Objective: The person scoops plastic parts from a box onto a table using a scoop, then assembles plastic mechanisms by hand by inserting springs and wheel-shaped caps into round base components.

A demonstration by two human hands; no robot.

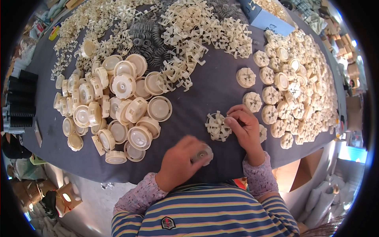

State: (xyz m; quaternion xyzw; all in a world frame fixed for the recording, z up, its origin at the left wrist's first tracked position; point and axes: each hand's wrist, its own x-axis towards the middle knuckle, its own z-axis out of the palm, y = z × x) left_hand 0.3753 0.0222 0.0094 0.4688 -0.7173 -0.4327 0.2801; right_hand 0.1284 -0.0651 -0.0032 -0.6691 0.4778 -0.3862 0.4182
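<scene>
My left hand (179, 160) is blurred by motion, its fingers curled over a translucent grey round disc (207, 154) just above the dark cloth. My right hand (245, 128) is closed in a pinch, thumb and forefinger at the right edge of a round cream plastic part with claw-like prongs (217, 127). That part faces up in front of me. Partly behind my right wrist lies another round cream assembly (262, 133); a similar assembly (252, 101) sits just beyond my fingers.
Cream round caps (138, 137) are heaped at left. Behind them lie small cream clips (106, 23), grey coil springs (146, 37) and pronged pieces (193, 29). Finished-looking round assemblies (304, 91) are piled at right. A blue-grey box (268, 19) stands at the far right.
</scene>
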